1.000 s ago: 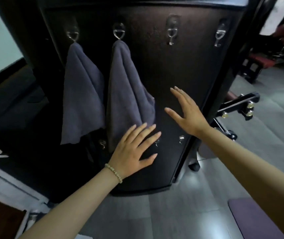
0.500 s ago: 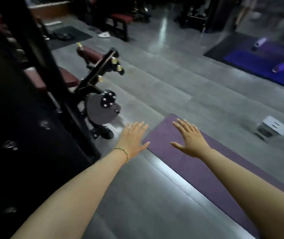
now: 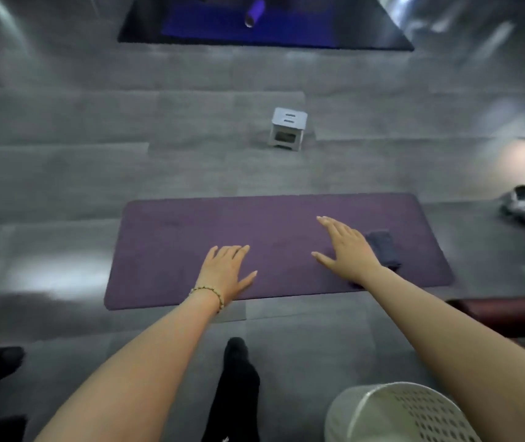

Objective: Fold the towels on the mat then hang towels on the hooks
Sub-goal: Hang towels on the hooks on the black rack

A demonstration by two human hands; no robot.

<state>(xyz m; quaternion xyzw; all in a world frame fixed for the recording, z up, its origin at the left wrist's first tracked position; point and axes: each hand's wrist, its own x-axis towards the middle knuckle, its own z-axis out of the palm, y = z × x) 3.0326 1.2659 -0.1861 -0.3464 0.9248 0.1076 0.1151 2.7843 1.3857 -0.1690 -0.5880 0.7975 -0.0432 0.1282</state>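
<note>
Head view: left hand (image 3: 226,272) and right hand (image 3: 347,250) spread, holding nothing. Towel (image 3: 382,248) on mat (image 3: 184,244), just right of right hand, long axis pointing away; right hand nearer.

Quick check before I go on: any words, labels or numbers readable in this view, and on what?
No text can be read.
Stool: two dark marks on top, too blurred to read.
Black sock: small white mark at bottom edge, too small to read.
</note>
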